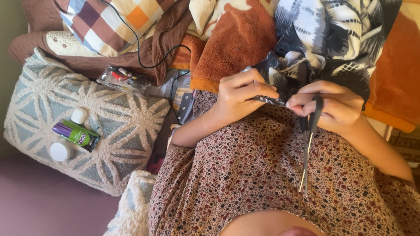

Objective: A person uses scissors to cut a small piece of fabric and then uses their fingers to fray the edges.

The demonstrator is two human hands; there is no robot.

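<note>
Black-and-white patterned fabric [332,39] spills down from the far side of your lap, and a narrow edge of it [269,100] runs left to right between your two hands. Your left hand [243,96] pinches that strip, fingers curled tight around it, while your right hand [334,107] grips the other end just beside it — the two hands are almost touching, so neither is really nearer. Your right hand also holds the scissors [307,148] by their dark handles; the blades look closed and hang toward you, their long axis running near-to-far, crosswise to the strip. Well apart on the left, a tufted cushion [118,126] carries a green and purple packet [76,134] and two small white pieces — a black cable [144,52] trails over the quilt beyond.
</note>
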